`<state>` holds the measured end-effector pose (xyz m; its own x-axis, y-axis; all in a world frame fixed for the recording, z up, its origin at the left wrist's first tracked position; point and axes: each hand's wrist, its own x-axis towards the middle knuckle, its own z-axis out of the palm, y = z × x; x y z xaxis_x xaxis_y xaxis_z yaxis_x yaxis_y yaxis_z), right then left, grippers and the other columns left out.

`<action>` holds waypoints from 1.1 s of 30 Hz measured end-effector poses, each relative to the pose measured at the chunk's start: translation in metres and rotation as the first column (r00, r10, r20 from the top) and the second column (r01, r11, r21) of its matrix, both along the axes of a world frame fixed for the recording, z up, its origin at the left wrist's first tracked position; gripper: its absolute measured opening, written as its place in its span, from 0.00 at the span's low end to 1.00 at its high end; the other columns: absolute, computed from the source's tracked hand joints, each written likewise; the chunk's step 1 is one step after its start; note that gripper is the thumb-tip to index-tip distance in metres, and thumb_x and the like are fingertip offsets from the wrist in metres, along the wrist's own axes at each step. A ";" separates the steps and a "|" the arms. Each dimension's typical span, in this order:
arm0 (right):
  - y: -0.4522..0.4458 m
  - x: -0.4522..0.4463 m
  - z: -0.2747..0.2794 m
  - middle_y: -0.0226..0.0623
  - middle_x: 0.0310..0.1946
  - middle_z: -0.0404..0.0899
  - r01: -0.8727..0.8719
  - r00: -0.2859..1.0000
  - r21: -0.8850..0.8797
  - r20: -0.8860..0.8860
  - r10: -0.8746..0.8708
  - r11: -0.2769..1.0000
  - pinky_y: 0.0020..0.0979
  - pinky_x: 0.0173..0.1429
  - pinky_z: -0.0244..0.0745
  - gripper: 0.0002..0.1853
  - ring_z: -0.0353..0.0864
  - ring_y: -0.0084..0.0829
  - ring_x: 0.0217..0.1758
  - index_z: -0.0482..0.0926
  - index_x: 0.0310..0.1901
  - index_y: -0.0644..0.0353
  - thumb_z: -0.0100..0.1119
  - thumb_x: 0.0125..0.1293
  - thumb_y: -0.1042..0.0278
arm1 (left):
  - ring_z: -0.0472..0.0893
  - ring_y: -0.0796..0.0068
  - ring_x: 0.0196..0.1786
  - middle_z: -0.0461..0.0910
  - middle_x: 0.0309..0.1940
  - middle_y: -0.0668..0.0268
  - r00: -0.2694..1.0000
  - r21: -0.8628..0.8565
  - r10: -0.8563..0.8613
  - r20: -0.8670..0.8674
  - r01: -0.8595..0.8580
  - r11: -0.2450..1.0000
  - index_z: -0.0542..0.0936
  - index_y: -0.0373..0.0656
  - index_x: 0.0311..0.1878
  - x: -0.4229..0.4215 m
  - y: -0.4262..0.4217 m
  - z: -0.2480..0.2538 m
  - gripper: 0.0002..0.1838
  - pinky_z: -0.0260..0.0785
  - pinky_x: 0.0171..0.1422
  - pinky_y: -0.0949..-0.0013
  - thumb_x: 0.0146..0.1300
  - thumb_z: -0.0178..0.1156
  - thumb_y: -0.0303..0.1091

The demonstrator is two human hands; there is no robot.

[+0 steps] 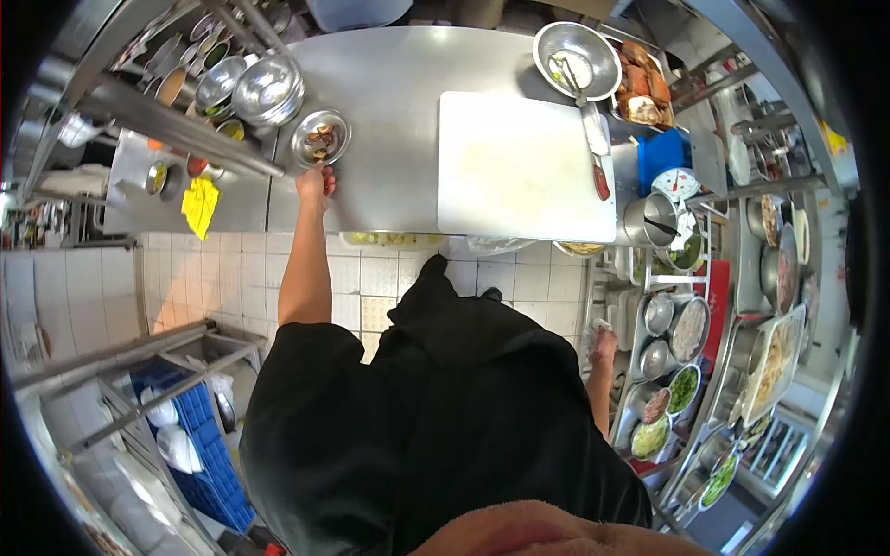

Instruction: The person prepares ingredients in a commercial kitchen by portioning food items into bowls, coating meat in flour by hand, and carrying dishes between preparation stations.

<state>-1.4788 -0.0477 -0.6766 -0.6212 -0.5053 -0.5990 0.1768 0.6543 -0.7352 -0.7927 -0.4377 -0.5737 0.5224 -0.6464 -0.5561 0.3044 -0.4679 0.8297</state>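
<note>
My left hand [316, 183] reaches forward to the steel table, its fingers closed at the near rim of a small metal bowl [298, 148]. Several brown pieces of food [321, 139] lie in that bowl. Low at my right side hangs my right hand [604, 344], fingers curled around something whitish and crumpled, like a cloth or plastic [598, 326]. A large white cutting board [519, 167] lies on the table. Near its right edge rests a red-handled knife [601, 176], partly over a white cloth [594, 130].
Stacked metal bowls [269, 90] stand at the table's left, near a yellow cloth [199, 206]. A large steel bowl [577, 61] and a tray of browned meat [642, 85] sit back right. Shelves with food containers [688, 329] line my right; a blue crate [197, 417] is left.
</note>
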 end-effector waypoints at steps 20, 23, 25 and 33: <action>0.161 0.176 0.069 0.38 0.25 0.79 0.681 0.720 -0.135 -0.062 -0.692 0.720 0.35 0.26 0.73 0.07 0.79 0.31 0.26 0.79 0.32 0.64 0.55 0.56 0.70 | 0.73 0.50 0.61 0.73 0.58 0.44 -0.240 0.183 -0.374 0.896 0.966 -0.182 0.68 0.32 0.63 -0.403 -0.255 0.021 0.31 0.63 0.65 0.59 0.58 0.63 0.34; 0.180 0.224 0.078 0.39 0.31 0.82 0.864 0.496 -0.073 -0.040 -0.868 0.497 0.33 0.29 0.76 0.09 0.82 0.31 0.29 0.80 0.38 0.61 0.54 0.59 0.68 | 0.75 0.45 0.57 0.75 0.55 0.45 -0.417 0.404 -0.186 0.889 0.908 -0.108 0.70 0.34 0.62 -0.420 -0.278 0.006 0.31 0.67 0.60 0.54 0.59 0.62 0.44; 0.193 0.263 0.077 0.38 0.31 0.82 0.918 0.391 -0.060 -0.030 -0.920 0.392 0.33 0.29 0.75 0.08 0.82 0.31 0.29 0.80 0.37 0.60 0.54 0.59 0.69 | 0.76 0.46 0.54 0.77 0.52 0.46 -0.478 0.479 -0.142 0.867 0.877 -0.027 0.73 0.37 0.60 -0.414 -0.258 0.026 0.29 0.69 0.55 0.52 0.60 0.60 0.47; 0.213 0.402 0.044 0.40 0.27 0.80 0.984 0.165 0.074 -0.071 -0.984 0.160 0.35 0.25 0.73 0.07 0.81 0.32 0.26 0.80 0.30 0.62 0.55 0.55 0.69 | 0.79 0.49 0.44 0.80 0.41 0.52 -0.543 0.543 -0.023 0.839 0.840 0.009 0.79 0.41 0.49 -0.371 -0.246 0.040 0.22 0.71 0.47 0.51 0.62 0.59 0.50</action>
<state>-1.0773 0.1653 -0.6327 -0.5631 0.5792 -0.5895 0.7187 -0.0088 -0.6953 -1.1641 -0.6835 -0.5336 -0.8151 -0.5739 0.0791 -0.5747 0.8182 0.0138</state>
